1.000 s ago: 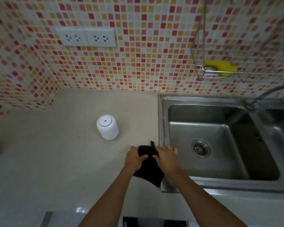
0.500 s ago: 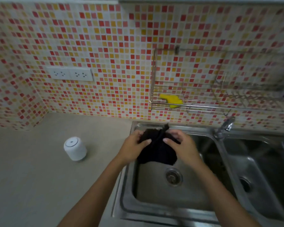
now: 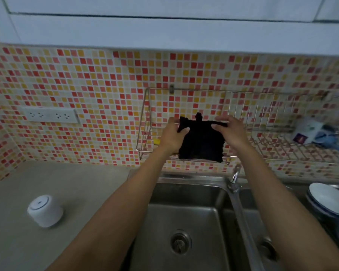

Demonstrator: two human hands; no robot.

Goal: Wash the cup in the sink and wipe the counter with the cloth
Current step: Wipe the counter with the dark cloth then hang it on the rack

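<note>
Both hands are raised before the wire rack (image 3: 145,122) on the tiled wall: my left hand (image 3: 171,136) and right hand (image 3: 232,133) each pinch a top corner of the black cloth (image 3: 201,142), spread between them above the sink (image 3: 184,218); the white cup (image 3: 45,210) stands upside down on the counter (image 3: 76,192)

We face a wall (image 3: 86,85) of small red, orange, yellow and white mosaic tiles in dim light, with a pale cabinet (image 3: 164,30) above it, a white double socket plate (image 3: 50,115) at left, a wire rack (image 3: 272,147) fixed to the tiles, and white plates (image 3: 327,200) stacked at far right.
</note>
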